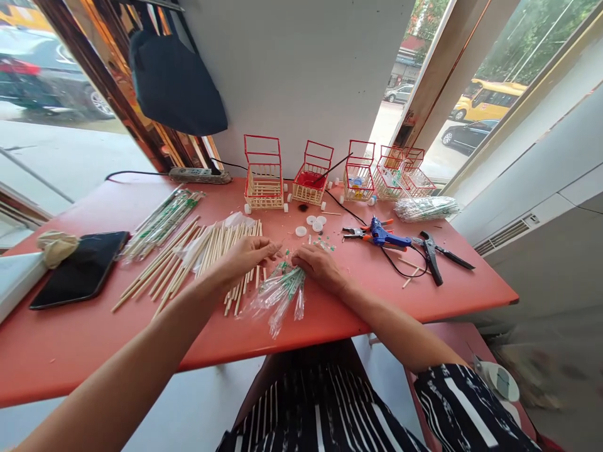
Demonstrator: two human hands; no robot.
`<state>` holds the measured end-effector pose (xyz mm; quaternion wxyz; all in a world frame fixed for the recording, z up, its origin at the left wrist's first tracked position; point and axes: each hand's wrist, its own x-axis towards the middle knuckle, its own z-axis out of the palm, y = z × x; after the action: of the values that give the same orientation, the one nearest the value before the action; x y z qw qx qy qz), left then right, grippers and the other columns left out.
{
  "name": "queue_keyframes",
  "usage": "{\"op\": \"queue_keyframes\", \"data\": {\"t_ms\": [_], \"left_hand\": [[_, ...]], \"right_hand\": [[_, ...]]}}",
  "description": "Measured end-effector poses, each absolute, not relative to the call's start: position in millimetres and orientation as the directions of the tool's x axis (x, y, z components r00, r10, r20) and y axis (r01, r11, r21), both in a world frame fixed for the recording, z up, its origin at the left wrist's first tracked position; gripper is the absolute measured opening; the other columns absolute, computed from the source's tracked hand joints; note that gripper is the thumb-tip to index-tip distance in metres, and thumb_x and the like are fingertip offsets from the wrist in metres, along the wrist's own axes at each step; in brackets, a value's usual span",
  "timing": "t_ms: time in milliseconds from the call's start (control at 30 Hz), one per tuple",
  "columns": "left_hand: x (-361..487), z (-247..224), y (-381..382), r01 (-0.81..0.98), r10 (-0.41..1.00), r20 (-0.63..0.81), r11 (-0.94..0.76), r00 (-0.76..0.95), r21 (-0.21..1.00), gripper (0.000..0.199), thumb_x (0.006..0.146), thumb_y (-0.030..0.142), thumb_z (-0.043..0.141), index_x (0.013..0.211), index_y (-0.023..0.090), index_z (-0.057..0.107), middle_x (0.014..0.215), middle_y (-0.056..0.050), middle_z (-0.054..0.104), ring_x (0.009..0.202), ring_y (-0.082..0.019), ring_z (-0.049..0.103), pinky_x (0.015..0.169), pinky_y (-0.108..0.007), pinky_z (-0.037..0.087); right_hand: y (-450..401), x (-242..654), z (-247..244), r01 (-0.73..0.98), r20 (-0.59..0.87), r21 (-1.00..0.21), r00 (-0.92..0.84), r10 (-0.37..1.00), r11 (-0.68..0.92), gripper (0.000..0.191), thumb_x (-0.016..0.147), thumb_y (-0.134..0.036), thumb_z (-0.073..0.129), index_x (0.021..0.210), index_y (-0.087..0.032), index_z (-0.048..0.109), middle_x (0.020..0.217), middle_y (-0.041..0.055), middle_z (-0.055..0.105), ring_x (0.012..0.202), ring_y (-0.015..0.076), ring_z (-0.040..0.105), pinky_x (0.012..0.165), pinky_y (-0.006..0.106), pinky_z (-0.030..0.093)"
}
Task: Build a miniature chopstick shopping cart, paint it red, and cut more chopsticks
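My left hand (249, 253) is over the right end of the wooden sticks (211, 248), its thumb and fingers pinched together; anything between them is too small to name. Curled fingers of my right hand (318, 265) rest at the top of a bunch of clear, green-marked plastic wrappers (282, 292), which fans out toward the table's front edge. Whether those fingers grip the wrappers is partly hidden. Small green scraps (325, 243) and white round caps (316, 223) lie just beyond my hands.
Small red-and-wood carts (264, 188) stand along the back of the red table (330, 320). A blue glue gun (386, 235) and black pliers (431, 257) lie right. Wrapped sticks (162, 223) and a black tablet (80, 270) lie left, below a power strip (200, 176).
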<state>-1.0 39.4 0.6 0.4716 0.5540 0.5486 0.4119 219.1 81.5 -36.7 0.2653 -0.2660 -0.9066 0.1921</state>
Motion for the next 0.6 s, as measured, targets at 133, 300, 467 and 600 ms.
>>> {"op": "queue_keyframes", "data": {"t_ms": [133, 300, 467, 600], "left_hand": [[20.5, -16.6, 28.7, -0.401, 0.97, -0.244, 0.226, 0.006, 0.888, 0.046, 0.063, 0.053, 0.093, 0.076, 0.015, 0.069, 0.074, -0.006, 0.074, 0.068, -0.018, 0.069, 0.064, -0.028, 0.055], [33.9, -24.7, 19.9, -0.566, 0.959, -0.278, 0.202, -0.051, 0.8, 0.038, 0.071, 0.045, 0.091, 0.079, 0.015, 0.07, 0.077, -0.006, 0.077, 0.075, -0.022, 0.075, 0.068, -0.031, 0.06], [37.2, -16.2, 21.2, -0.584, 0.967, -0.255, 0.21, 0.005, 0.784, 0.04, 0.067, 0.045, 0.094, 0.069, 0.016, 0.067, 0.07, -0.003, 0.073, 0.071, -0.018, 0.072, 0.069, -0.027, 0.06], [38.1, -12.5, 21.6, -0.516, 0.961, -0.266, 0.266, 0.076, 0.814, 0.041, 0.062, 0.043, 0.098, 0.074, 0.014, 0.072, 0.073, -0.004, 0.075, 0.066, -0.015, 0.069, 0.063, -0.024, 0.058]], "right_hand": [[83.3, 218.9, -39.3, 0.376, 0.397, -0.522, -0.687, 0.609, 0.765, 0.026, 0.109, -0.028, 0.05, 0.088, -0.02, 0.062, 0.09, 0.0043, 0.068, 0.088, 0.0186, 0.058, 0.087, 0.03, 0.039], [83.0, 219.1, -39.6, 0.394, 0.418, -0.525, -0.653, 0.632, 0.754, 0.027, 0.109, -0.031, 0.05, 0.088, -0.02, 0.063, 0.09, 0.0044, 0.067, 0.087, 0.0183, 0.058, 0.085, 0.029, 0.04], [81.8, 218.5, -36.0, 0.355, 0.456, -0.559, -0.623, 0.635, 0.749, 0.027, 0.108, -0.031, 0.05, 0.084, -0.021, 0.059, 0.087, 0.0042, 0.065, 0.085, 0.0183, 0.058, 0.082, 0.029, 0.041], [79.7, 216.5, -33.7, 0.298, 0.49, -0.653, -0.535, 0.688, 0.696, 0.026, 0.106, -0.03, 0.052, 0.082, -0.022, 0.058, 0.084, 0.0023, 0.063, 0.08, 0.0173, 0.058, 0.078, 0.028, 0.043]]}}
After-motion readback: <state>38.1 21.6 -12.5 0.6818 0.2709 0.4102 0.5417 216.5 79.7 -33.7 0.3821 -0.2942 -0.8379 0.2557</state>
